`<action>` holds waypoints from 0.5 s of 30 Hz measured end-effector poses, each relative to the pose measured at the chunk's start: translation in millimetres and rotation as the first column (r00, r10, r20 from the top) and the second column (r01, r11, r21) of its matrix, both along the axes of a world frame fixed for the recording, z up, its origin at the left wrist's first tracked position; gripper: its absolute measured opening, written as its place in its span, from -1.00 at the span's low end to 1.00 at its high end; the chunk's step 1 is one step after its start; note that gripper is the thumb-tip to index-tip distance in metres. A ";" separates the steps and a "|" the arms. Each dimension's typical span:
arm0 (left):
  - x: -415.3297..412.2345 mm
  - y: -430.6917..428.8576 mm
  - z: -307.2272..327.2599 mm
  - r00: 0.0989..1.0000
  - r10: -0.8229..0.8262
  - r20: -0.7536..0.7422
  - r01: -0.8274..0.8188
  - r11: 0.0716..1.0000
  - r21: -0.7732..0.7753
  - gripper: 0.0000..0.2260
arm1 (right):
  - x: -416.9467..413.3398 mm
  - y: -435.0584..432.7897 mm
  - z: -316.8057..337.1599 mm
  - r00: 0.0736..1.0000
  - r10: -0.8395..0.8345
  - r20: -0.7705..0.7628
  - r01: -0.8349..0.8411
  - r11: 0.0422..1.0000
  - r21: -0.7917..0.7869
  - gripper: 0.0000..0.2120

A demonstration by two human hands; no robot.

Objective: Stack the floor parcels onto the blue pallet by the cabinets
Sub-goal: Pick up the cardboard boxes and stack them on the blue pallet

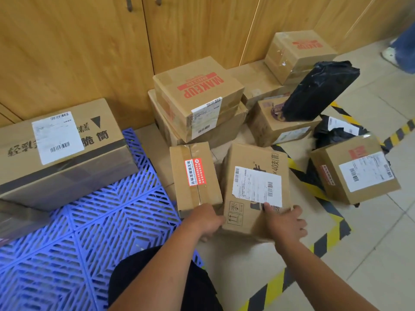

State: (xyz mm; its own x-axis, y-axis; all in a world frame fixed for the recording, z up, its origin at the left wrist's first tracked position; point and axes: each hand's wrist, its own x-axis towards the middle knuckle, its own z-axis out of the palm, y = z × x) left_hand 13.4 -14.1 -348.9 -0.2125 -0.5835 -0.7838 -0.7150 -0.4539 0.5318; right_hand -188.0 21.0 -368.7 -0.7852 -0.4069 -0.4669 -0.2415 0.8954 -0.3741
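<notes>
A blue lattice pallet (74, 232) lies at the lower left by the wooden cabinets, with one large cardboard box (60, 151) on its far end. In the middle of the floor a flat brown box with a white shipping label (256, 187) is tilted up. My left hand (207, 219) grips its near left corner. My right hand (286, 222) holds its near right edge, thumb on top. A narrow taped box with a red sticker (194, 176) stands just left of it, touching my left hand.
More parcels crowd the floor behind: a "MAKEUP" box (197, 97) on a bigger box, two boxes at the back right, a black wrapped parcel (318, 90), a labelled box (354, 171). Yellow-black floor tape (323, 241) runs at the right. A person's leg stands at the far right.
</notes>
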 end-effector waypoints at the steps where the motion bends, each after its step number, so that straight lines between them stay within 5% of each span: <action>1: 1.9 0.7 -2.3 1.000 -0.003 0.015 0.003 0.999 0.041 -0.75 | -8.1 11.4 8.6 0.998 0.011 0.069 -0.010 1.000 -0.006 -0.11; 3: 7.0 3.5 -8.0 0.999 -0.032 0.027 0.027 0.986 0.164 -0.62 | -17.8 32.1 27.3 0.977 0.197 0.087 -0.201 0.979 0.045 0.00; 5: 11.9 7.4 -10.9 0.993 -0.114 0.032 0.101 0.955 0.279 -0.52 | -25.6 31.5 42.3 0.866 0.494 -0.078 -0.481 0.865 0.141 0.07; 7: 15.2 11.6 -13.3 0.985 -0.172 0.028 0.152 0.925 0.350 -0.49 | -33.6 2.5 47.3 0.763 0.623 -0.171 -0.606 0.782 0.143 0.17; 12: 17.3 23.8 -13.3 0.934 -0.358 -0.006 0.355 0.926 0.129 -0.60 | -69.6 -97.1 31.0 0.702 0.710 -0.063 -0.658 0.680 0.325 0.44; 15: 21.2 34.5 -12.0 0.884 -0.466 -0.029 0.467 0.882 0.061 -0.57 | -81.3 -106.6 18.9 0.688 0.726 0.011 -0.682 0.641 0.353 0.37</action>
